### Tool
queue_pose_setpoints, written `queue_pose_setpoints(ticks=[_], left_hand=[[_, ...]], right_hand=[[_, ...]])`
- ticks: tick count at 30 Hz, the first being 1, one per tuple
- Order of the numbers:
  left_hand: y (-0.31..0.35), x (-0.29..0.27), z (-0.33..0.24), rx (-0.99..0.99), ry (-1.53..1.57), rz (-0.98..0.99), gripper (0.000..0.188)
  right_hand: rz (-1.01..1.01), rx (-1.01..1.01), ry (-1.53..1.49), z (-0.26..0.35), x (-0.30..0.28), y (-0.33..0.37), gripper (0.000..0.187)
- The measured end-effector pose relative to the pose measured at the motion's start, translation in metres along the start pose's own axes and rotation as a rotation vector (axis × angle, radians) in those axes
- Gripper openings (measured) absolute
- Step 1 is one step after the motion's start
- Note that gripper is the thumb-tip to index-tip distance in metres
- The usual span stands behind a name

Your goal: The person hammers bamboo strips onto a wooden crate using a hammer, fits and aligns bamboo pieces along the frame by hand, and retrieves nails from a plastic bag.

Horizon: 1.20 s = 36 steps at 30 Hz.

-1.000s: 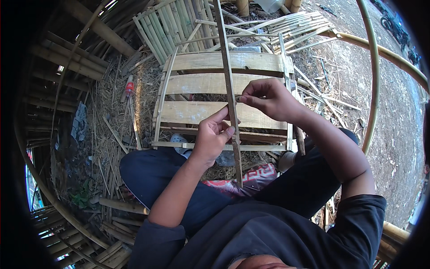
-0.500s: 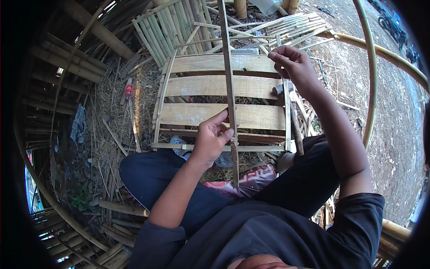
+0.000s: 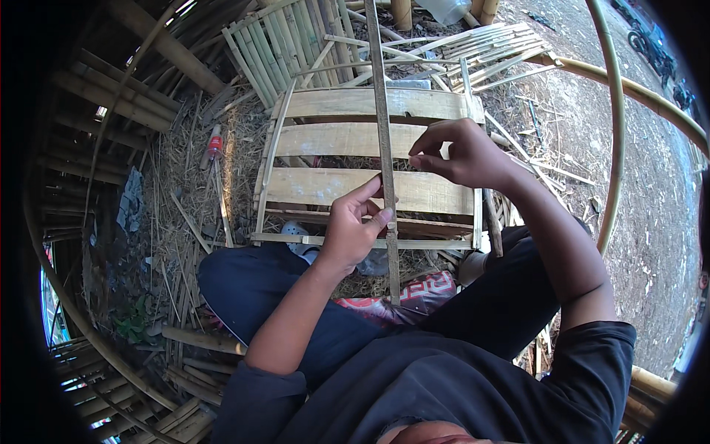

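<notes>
A long, thin bamboo strip [image 3: 382,111] stands lengthwise before me, from the far edge of the view down to my lap. My left hand [image 3: 353,229] pinches it near its lower part between thumb and fingers. To the right of the strip, apart from it, my right hand [image 3: 462,154] hovers over the slatted bench with thumb and fingertips closed together. Whatever those fingertips hold, if anything, is too small to make out. The low bench [image 3: 310,185] has several pale wooden slats and a frame of thin strips. A dark stick-like handle [image 3: 491,222] leans at its right side.
Bamboo slat panels [image 3: 255,63] and a stack of split strips [image 3: 495,48] lie beyond the bench. A bottle with a red label [image 3: 214,146] rests on the straw-strewn ground at left. A curved bamboo pole [image 3: 612,126] rises at right. A printed sack [image 3: 425,292] lies by my legs.
My right hand has come down and left, from above the bench's right edge toward the strip. My left hand keeps its pinch, and the strip has shifted slightly right.
</notes>
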<state>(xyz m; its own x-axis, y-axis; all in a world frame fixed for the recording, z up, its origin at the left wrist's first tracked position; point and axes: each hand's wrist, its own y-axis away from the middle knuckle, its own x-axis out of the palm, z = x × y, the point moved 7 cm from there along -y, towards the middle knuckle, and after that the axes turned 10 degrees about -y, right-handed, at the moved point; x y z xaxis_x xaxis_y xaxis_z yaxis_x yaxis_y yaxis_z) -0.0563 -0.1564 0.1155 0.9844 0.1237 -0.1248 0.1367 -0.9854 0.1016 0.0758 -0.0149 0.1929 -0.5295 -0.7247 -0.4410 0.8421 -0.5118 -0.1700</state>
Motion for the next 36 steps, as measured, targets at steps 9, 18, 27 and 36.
queue_pose_setpoints(ticks=[9, 18, 27, 36], left_hand=[[-0.001, 0.004, -0.008, -0.053, 0.059, -0.013, 0.057], [0.001, 0.003, -0.006, -0.097, 0.141, -0.013, 0.056], [0.004, 0.0, -0.003, -0.209, 0.248, -0.024, 0.047], [-0.008, -0.035, 0.008, -0.154, 0.414, -0.112, 0.052]], right_hand=[[0.033, 0.024, -0.032, -0.009, 0.033, 0.005, 0.014], [0.08, 0.095, -0.236, -0.02, 0.043, 0.004, 0.015], [0.054, 0.043, -0.335, -0.015, 0.053, 0.005, 0.013], [0.35, -0.1, -0.207, 0.018, 0.068, 0.016, 0.01]])
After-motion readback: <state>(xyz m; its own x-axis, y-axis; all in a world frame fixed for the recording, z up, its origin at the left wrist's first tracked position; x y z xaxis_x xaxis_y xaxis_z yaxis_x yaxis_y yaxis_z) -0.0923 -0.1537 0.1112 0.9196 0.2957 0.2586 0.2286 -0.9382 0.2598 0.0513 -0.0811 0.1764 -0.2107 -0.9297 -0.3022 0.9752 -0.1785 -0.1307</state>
